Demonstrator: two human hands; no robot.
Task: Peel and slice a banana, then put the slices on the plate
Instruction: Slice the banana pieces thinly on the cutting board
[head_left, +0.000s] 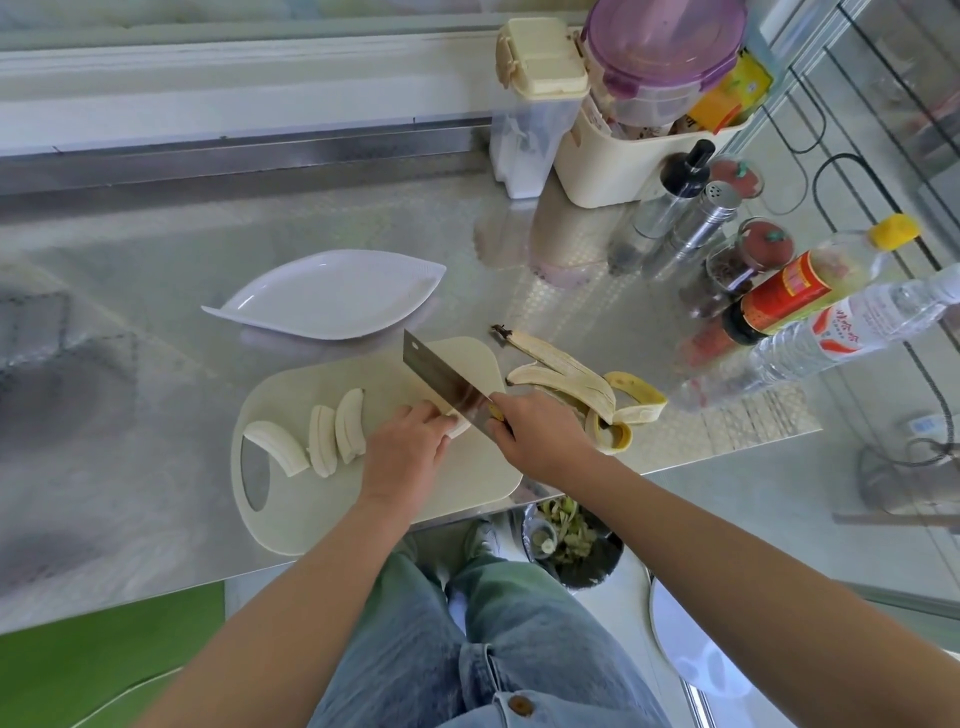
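Head view, near to far: jeans (519, 649) of the standing person at the bottom edge; beside the right knee, a dark bin (571, 545) holding green scraps; above it the edge of a steel counter (156, 270); on the counter, a cream cutting board (322, 514) with a handle slot at its left end; left hand (402, 452) on the board, fingers curled down onto the remaining banana piece (460, 427), of which only a pale end shows beside the blade; right hand (540, 431) closed round the handle of a cleaver (447, 382), the blade set against that piece and angled away towards the far left; three long banana slices (322, 441) lying side by side on the left half of the board, apart from the hands; the banana peel (576, 384) splayed on the counter just right of the board; a white leaf-shaped plate (332, 296) just beyond the board, with no slices on it; farther right, bottles (800, 288) and a metal shaker (701, 218); farthest, a cream tub (613, 156) and a purple-lidded container (660, 47).
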